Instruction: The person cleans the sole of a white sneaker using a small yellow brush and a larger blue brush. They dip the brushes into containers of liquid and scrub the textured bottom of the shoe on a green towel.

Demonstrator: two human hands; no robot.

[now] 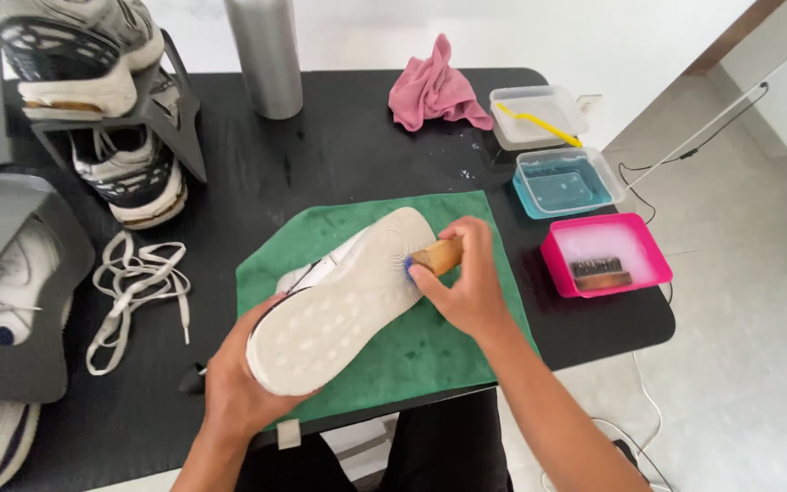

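Left hand point(234, 387) grips the white shoe point(343, 301) sole-up on the green towel point(430, 351), right hand point(466, 278) clutching a wooden brush point(436, 257) against it. Loose laces point(134, 292) left of the towel, pink tray point(605, 255) right, pink rag point(434, 89) behind.

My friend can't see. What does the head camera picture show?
The left hand holds a white shoe sole-up on a green cloth; the right hand presses a wooden brush against it. Three tubs sit right.

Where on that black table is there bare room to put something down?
Bare black table lies between the metal bottle, the pink cloth and the green towel. A smaller patch sits beside the loose laces. The right edge is crowded with three tubs; the left with shoe racks.
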